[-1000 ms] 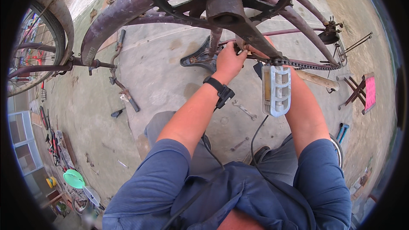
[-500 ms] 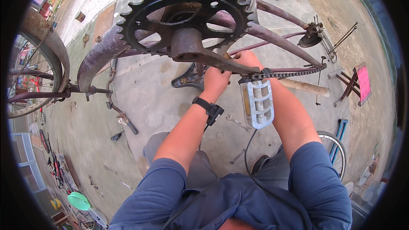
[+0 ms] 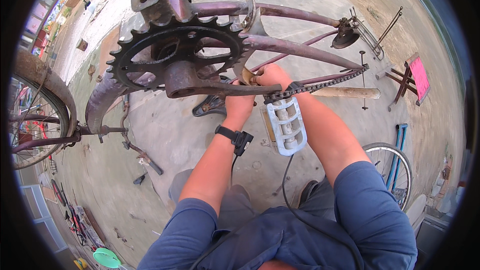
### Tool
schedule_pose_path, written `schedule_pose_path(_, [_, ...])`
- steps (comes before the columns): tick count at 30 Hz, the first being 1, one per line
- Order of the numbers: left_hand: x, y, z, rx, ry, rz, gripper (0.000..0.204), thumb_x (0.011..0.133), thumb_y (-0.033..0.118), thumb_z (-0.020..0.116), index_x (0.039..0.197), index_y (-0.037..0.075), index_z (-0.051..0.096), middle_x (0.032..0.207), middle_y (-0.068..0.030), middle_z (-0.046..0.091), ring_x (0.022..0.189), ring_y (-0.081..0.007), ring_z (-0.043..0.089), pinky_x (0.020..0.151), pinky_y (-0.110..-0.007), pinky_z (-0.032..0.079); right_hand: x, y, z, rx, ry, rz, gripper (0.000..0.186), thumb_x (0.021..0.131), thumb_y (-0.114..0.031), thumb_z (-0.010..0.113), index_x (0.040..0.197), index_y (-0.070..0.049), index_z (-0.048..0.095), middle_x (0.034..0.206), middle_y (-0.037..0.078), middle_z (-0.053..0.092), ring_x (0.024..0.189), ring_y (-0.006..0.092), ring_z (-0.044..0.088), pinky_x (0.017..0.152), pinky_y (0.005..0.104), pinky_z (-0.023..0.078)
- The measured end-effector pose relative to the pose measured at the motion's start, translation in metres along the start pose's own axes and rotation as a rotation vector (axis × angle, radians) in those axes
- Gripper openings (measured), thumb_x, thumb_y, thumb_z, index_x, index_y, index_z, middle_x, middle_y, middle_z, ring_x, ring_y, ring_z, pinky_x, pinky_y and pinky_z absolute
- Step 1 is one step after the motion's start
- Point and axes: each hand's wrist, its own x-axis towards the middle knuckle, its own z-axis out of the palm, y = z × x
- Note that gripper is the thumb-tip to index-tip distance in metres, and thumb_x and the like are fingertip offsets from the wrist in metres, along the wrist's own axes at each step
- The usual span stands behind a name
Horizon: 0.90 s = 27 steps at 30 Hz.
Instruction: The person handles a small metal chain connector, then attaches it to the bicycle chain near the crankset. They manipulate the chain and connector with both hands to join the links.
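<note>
An upside-down bicycle frame [image 3: 295,49], purplish and worn, stands before me with its black toothed chainring [image 3: 131,52]. A crank arm [image 3: 220,89] reaches right to a white pedal [image 3: 288,129], and a chain [image 3: 332,81] hangs by the pedal and runs along the rear stay. Behind the crank, my right hand [image 3: 275,76] is closed, its fingertips at the brownish lower end of a metal bracket [image 3: 244,67]; what they pinch is hidden. My left hand [image 3: 239,107] is raised just below that bracket, its fingers mostly covered by the crank.
A bicycle wheel [image 3: 66,115] stands at the left. The dark saddle [image 3: 209,106] rests low behind the crank. Another wheel [image 3: 407,167] and blue tubes [image 3: 398,145] lie at the right, near a pink-topped folding stool [image 3: 419,78]. A handlebar grip [image 3: 156,168] sits at the left.
The view has shifted, so the bicycle and both hands appear farther left. The right hand's fingers now show more clearly beside the bracket. The wrench seen on the floor is now out of sight.
</note>
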Motion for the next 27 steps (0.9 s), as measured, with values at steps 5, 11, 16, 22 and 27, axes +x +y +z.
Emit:
schedule_pose_path(5, [0.000, -0.003, 0.000, 0.011, 0.004, 0.013, 0.032, 0.089, 0.019, 0.072, 0.111, 0.001, 0.056, 0.087, -0.0086, 0.068, 0.061, -0.0153, 0.067, 0.051, -0.029, 0.054, 0.003, -0.004, 0.003, -0.072, -0.038, 0.072, 0.037, 0.082, -0.039, 0.071, 0.095, -0.005, 0.077, 0.096, 0.019, 0.073, 0.093, 0.0346, 0.069, 0.084, 0.0440, 0.052])
schedule_pose_path(11, [-0.002, -0.001, -0.001, -0.002, -0.009, 0.068, 0.028, 0.090, 0.017, 0.071, 0.107, 0.001, 0.056, 0.084, -0.0078, 0.067, 0.061, -0.0151, 0.066, 0.050, -0.029, 0.054, 0.003, -0.010, 0.001, -0.106, -0.062, 0.111, 0.035, 0.085, -0.038, 0.070, 0.105, -0.010, 0.077, 0.102, 0.016, 0.074, 0.099, 0.0331, 0.069, 0.087, 0.0442, 0.053])
schedule_pose_path(16, [-0.001, -0.009, 0.000, -0.082, -0.015, 0.095, 0.027, 0.089, 0.017, 0.072, 0.105, 0.001, 0.056, 0.084, -0.0088, 0.067, 0.060, -0.0152, 0.065, 0.050, -0.029, 0.053, -0.002, -0.010, 0.000, -0.044, -0.041, 0.101, 0.034, 0.085, -0.037, 0.070, 0.107, -0.012, 0.077, 0.104, 0.015, 0.074, 0.100, 0.0326, 0.069, 0.088, 0.0430, 0.053])
schedule_pose_path(22, [0.007, -0.032, 0.000, 0.113, 0.045, 0.191, 0.033, 0.086, 0.026, 0.074, 0.103, 0.002, 0.059, 0.089, -0.0160, 0.068, 0.079, -0.0291, 0.069, 0.069, -0.039, 0.054, 0.007, -0.002, 0.001, 0.007, -0.093, 0.085, 0.035, 0.079, -0.033, 0.069, 0.104, -0.010, 0.077, 0.105, 0.017, 0.073, 0.100, 0.0332, 0.070, 0.089, 0.0427, 0.053])
schedule_pose_path(27, [0.010, -0.037, 0.002, 0.069, 0.039, 0.120, 0.034, 0.085, 0.027, 0.074, 0.103, 0.002, 0.060, 0.091, -0.0168, 0.069, 0.084, -0.0319, 0.068, 0.074, -0.040, 0.052, 0.008, -0.003, 0.002, 0.000, -0.089, 0.132, 0.035, 0.078, -0.031, 0.067, 0.103, -0.008, 0.077, 0.107, 0.019, 0.073, 0.102, 0.0349, 0.069, 0.090, 0.0428, 0.053])
